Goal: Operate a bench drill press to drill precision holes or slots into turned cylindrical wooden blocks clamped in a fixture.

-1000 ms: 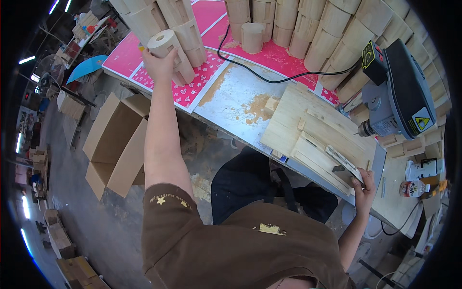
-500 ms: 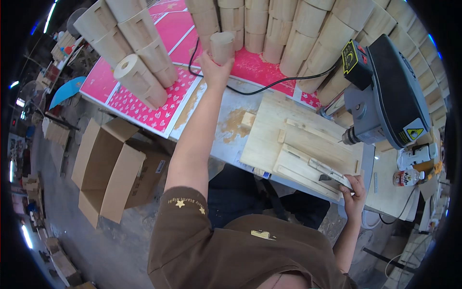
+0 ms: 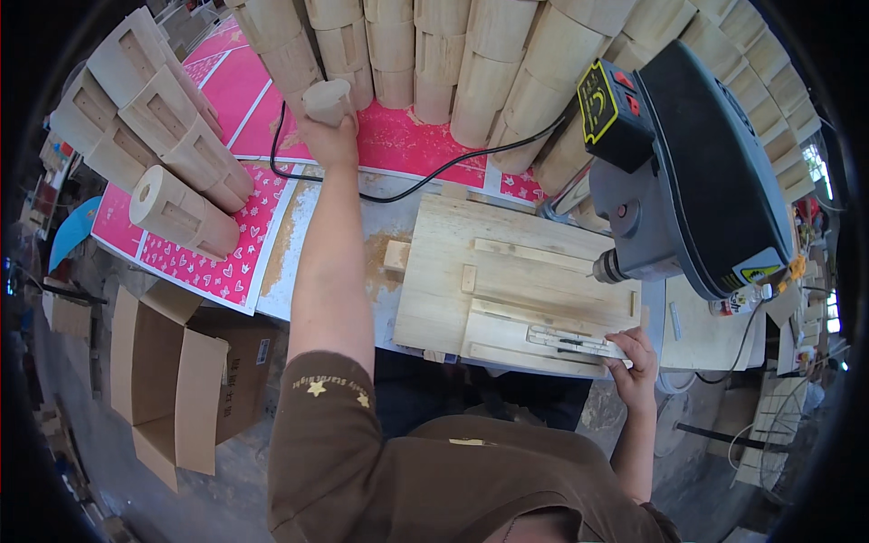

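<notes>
At the back of the table my left hand (image 3: 328, 140) is closed round a short pale wooden cylinder (image 3: 327, 100), in front of the stacked wooden pieces. My right hand (image 3: 637, 359) grips the right end of a narrow wooden strip with a long slot (image 3: 570, 340). That strip lies along the front of a wooden board (image 3: 430, 271) with several battens fixed on it. Just behind and above the right part of the board hangs the chuck of a drill press (image 3: 608, 266), with a thin bit in it.
Tall stacks of wooden cylinders (image 3: 493, 81) line the back, with more on the left (image 3: 186, 213). A black cable (image 3: 434, 178) crosses the pink-covered table to the drill press's dark housing (image 3: 715, 172). An open cardboard box (image 3: 195, 398) stands on the floor at left.
The whole view has swung, so things sit further left. The slotted strip in my right hand, tilted up before, now lies flatter over the board. My left hand stays on the cylinder.
</notes>
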Demonstrator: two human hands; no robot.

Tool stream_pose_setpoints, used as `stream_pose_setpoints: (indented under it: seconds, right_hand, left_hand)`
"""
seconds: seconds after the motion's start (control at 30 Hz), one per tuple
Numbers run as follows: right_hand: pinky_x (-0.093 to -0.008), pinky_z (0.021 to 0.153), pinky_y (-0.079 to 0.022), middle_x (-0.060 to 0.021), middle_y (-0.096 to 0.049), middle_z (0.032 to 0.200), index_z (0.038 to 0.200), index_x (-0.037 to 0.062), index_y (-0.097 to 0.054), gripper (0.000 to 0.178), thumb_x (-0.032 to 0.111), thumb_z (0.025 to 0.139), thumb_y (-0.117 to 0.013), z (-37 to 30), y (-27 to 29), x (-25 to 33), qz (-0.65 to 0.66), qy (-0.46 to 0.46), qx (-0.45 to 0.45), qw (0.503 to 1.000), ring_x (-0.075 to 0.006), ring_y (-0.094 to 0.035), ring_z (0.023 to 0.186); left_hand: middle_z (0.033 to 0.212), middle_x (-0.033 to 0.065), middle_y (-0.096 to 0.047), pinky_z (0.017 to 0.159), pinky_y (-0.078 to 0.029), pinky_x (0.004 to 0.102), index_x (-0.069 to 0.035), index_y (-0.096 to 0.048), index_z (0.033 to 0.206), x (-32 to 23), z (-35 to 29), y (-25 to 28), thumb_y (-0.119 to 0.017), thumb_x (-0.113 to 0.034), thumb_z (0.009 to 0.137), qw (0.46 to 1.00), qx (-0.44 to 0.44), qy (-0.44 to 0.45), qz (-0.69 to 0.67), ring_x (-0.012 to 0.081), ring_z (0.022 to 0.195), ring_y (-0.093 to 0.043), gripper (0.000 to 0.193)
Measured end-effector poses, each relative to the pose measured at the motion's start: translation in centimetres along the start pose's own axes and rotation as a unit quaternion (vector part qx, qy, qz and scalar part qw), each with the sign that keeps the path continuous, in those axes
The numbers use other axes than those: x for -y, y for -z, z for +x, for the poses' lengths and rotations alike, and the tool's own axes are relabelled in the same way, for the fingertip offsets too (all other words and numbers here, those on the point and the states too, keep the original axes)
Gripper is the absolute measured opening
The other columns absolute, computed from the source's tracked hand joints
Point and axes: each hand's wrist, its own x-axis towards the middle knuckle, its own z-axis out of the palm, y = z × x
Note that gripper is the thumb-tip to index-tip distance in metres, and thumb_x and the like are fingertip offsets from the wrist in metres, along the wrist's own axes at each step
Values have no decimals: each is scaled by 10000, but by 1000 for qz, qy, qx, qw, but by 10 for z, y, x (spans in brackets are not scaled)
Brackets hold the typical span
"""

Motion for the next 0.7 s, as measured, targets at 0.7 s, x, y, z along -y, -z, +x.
stream_pose_setpoints:
  seconds: [0.7]
  right_hand:
    - [-303, 814, -433, -79, -619, 913, 1012, 26, -651, 288, 36, 727, -684, 26, 10, -25, 55, 24, 54, 997, -216, -568, 896]
  left_hand:
    - [930, 89, -671, 765, -480, 254, 27, -641, 1083, -159, -161, 201, -807, -211, 690, 724, 684, -35, -75, 130, 831, -607, 489]
